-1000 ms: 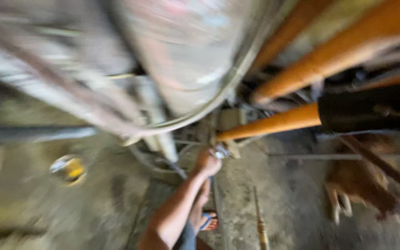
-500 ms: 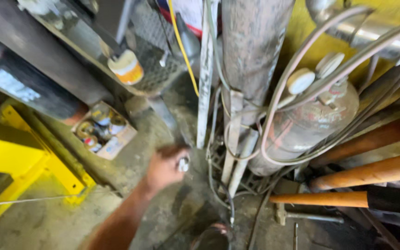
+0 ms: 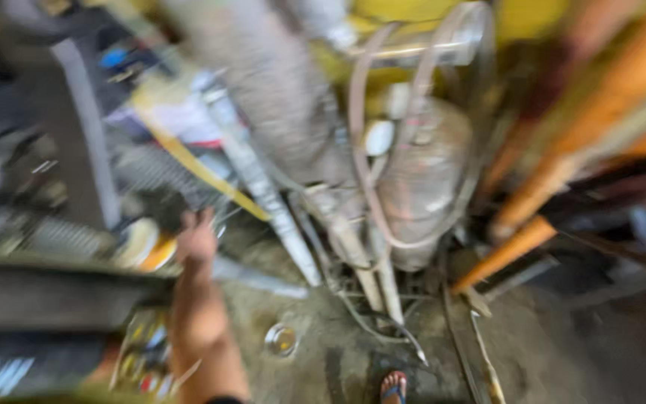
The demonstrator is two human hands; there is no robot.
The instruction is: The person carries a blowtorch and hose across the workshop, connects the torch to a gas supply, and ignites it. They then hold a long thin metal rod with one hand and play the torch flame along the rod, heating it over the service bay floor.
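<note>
Amid heavy blur, one hand (image 3: pixel 196 238), which side unclear, reaches with fingers spread, gripping nothing, just beside a white-and-orange round container (image 3: pixel 143 245). A small metal disc (image 3: pixel 281 339) lies apart on the concrete floor (image 3: pixel 562 352), near a sandalled foot (image 3: pixel 393 386).

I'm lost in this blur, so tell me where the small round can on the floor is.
The small round can lies low in the head view, left of centre, just right of the forearm and left of the sandalled foot.
</note>
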